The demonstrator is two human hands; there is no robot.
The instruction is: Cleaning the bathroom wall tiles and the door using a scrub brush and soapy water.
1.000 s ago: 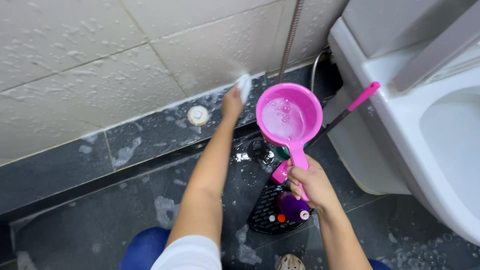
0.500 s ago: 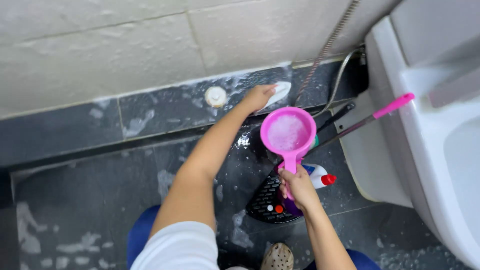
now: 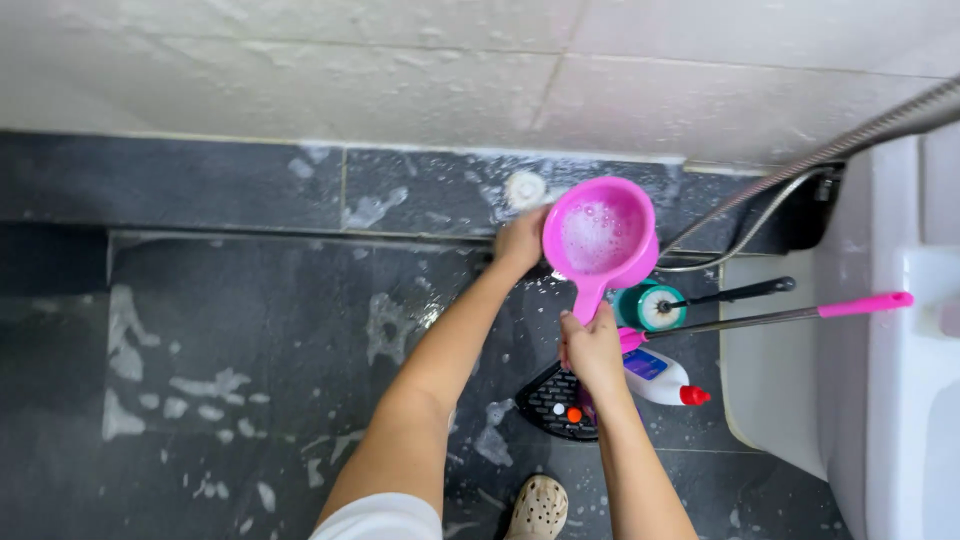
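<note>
My right hand [image 3: 592, 350] grips the handle of a pink plastic scoop [image 3: 599, 240] that holds foamy water, raised over the dark wet floor. My left hand [image 3: 520, 242] reaches out to the low dark wall strip, just left of the scoop and below a round white fitting [image 3: 525, 187]. Whether it holds a cloth is hidden by the scoop and the hand's angle. Soap foam streaks the dark tiles [image 3: 250, 340] around both arms.
A white toilet [image 3: 880, 350] stands at the right, with a metal hose [image 3: 800, 165] above it. A pink-handled brush [image 3: 790, 315], a teal holder [image 3: 660, 306], a white bottle with red cap [image 3: 665, 380] and a black corner rack [image 3: 565, 400] sit beside it. A light shoe [image 3: 540, 508] is below.
My view has swung to the left along the wall. The scoop has moved left and closer to the wall, and my left hand has slid left under the round fitting.
</note>
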